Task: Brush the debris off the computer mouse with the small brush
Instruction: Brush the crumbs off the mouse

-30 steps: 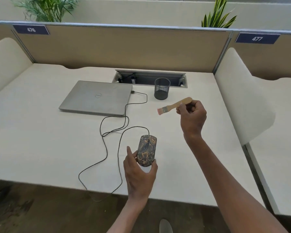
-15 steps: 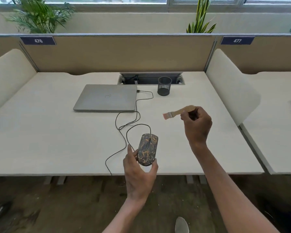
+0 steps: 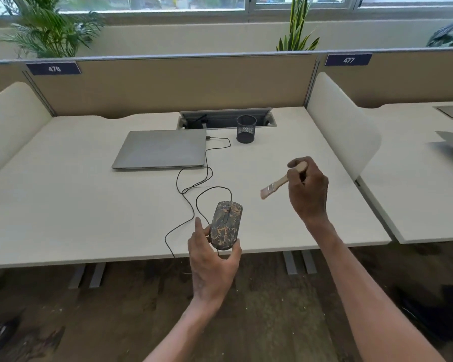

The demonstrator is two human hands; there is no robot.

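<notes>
A dark wired computer mouse (image 3: 226, 224), mottled with brownish debris, sits near the desk's front edge. My left hand (image 3: 213, 265) holds its rear end, thumb on the left side and fingers on the right. Its black cable (image 3: 194, 189) loops back toward the laptop. My right hand (image 3: 307, 190) grips the wooden handle of a small brush (image 3: 275, 186) above the desk, right of the mouse. The pale bristles point down and left, apart from the mouse.
A closed grey laptop (image 3: 161, 149) lies at the back of the white desk (image 3: 63, 205), with a black mesh pen cup (image 3: 245, 128) beside a cable tray. A white curved divider (image 3: 343, 126) stands on the right. Floor lies below the front edge.
The view has pulled back and tilted up, showing more floor and window. My right hand has tipped the brush so its bristles point lower, toward the mouse. My left hand stays on the mouse.
</notes>
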